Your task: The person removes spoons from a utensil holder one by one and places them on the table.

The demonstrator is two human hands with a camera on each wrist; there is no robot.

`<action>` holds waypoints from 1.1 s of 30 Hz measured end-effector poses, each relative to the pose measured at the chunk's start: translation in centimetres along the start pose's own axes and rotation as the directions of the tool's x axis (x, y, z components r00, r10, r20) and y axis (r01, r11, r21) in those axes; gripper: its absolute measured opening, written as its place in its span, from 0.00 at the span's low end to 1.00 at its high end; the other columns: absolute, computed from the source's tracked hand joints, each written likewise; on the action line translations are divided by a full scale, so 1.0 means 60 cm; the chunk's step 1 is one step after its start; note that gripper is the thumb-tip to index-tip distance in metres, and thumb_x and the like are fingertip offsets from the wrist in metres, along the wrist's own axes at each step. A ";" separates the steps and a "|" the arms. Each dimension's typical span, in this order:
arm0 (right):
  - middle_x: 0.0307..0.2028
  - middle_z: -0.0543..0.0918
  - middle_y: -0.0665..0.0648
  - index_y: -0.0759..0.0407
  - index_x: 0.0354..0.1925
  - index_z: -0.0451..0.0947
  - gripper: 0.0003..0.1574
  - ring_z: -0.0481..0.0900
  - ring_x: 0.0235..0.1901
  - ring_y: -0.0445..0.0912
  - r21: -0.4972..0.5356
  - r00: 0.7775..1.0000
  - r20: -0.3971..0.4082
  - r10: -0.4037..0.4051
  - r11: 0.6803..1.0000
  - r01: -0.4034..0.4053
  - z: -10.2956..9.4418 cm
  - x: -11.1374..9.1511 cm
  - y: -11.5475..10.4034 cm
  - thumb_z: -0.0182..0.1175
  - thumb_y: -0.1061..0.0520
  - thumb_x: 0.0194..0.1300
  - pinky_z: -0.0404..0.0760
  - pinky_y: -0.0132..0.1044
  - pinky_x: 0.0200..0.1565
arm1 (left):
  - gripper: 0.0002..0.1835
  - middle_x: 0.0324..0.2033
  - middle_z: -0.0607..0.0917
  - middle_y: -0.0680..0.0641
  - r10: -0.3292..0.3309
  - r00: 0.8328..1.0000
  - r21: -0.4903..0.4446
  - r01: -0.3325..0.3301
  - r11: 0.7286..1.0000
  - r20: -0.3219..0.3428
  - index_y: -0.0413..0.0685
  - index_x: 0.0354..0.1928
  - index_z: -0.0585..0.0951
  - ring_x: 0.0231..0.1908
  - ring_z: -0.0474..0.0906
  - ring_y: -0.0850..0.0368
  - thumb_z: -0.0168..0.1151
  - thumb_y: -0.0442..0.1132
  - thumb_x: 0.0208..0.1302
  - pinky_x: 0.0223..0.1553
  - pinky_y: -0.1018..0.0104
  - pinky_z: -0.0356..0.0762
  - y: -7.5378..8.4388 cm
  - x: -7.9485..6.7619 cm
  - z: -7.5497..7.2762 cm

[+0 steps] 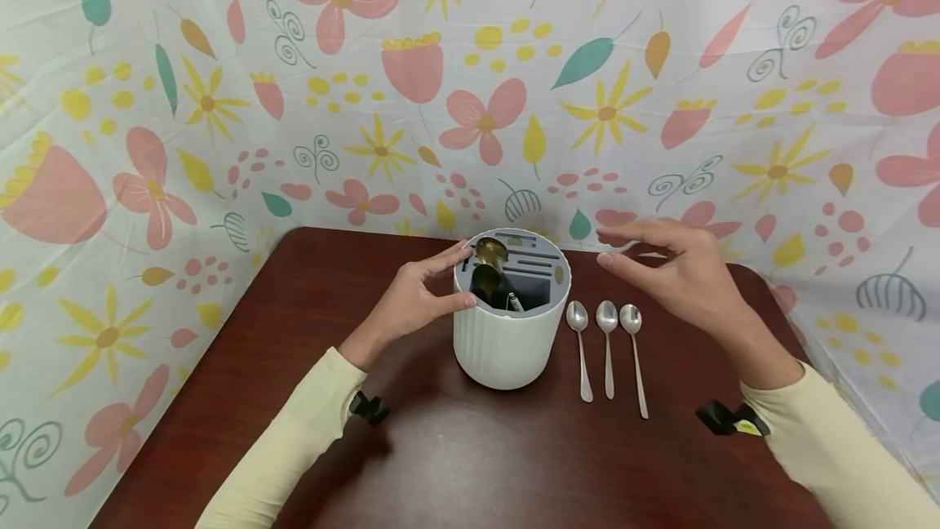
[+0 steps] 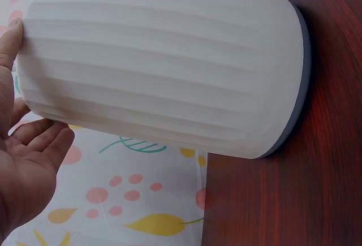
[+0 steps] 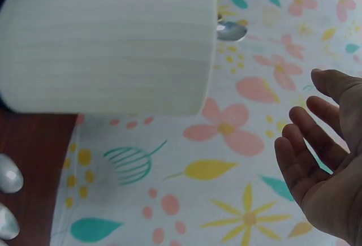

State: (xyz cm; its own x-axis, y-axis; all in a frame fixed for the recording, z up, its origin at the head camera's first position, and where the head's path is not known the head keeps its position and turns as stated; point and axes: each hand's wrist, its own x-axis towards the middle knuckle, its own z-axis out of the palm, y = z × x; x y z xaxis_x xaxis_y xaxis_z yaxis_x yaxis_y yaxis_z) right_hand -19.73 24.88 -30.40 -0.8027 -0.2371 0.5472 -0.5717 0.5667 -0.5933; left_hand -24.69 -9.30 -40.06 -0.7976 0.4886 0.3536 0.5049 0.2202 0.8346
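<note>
A white ribbed utensil holder [image 1: 507, 349] with a grey slotted top [image 1: 539, 261] stands upright on the table. Two shiny rounded spoon or ladle heads [image 1: 490, 255] show in its left opening, and a small silver-tipped piece [image 1: 516, 301] leans in the front compartment. My left hand [image 1: 411, 300] touches the holder's left side at the rim, thumb at the front and fingers farther back, fairly straight. Above and right of the holder, my right hand [image 1: 671, 272] hovers with loosely bent fingers and nothing in them. Three metal spoons [image 1: 608, 349] lie side by side to the holder's right.
The dark brown table [image 1: 441, 464] backs onto a flower-printed cloth [image 1: 485, 88], which also hangs at the left and right sides. Black wrist straps [image 1: 369, 408] sit at both sleeve cuffs.
</note>
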 end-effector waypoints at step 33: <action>0.40 0.87 0.49 0.50 0.48 0.85 0.16 0.82 0.39 0.38 0.117 0.975 0.216 -0.056 0.993 0.031 0.127 0.102 -0.025 0.68 0.52 0.60 0.80 0.37 0.40 | 0.36 0.68 0.66 0.59 0.002 1.000 0.011 -0.001 1.000 -0.008 0.66 0.67 0.69 0.67 0.61 0.66 0.70 0.53 0.55 0.63 0.50 0.64 0.006 0.000 -0.002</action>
State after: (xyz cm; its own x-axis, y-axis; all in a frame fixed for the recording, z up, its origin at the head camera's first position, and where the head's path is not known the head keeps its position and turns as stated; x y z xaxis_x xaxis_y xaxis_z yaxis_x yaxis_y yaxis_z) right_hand -25.05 16.55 -30.66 -0.7869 -0.4333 0.4393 -0.6126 0.4629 -0.6407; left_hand -24.57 -9.29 -39.70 -0.7995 0.4820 0.3584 0.5098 0.2291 0.8292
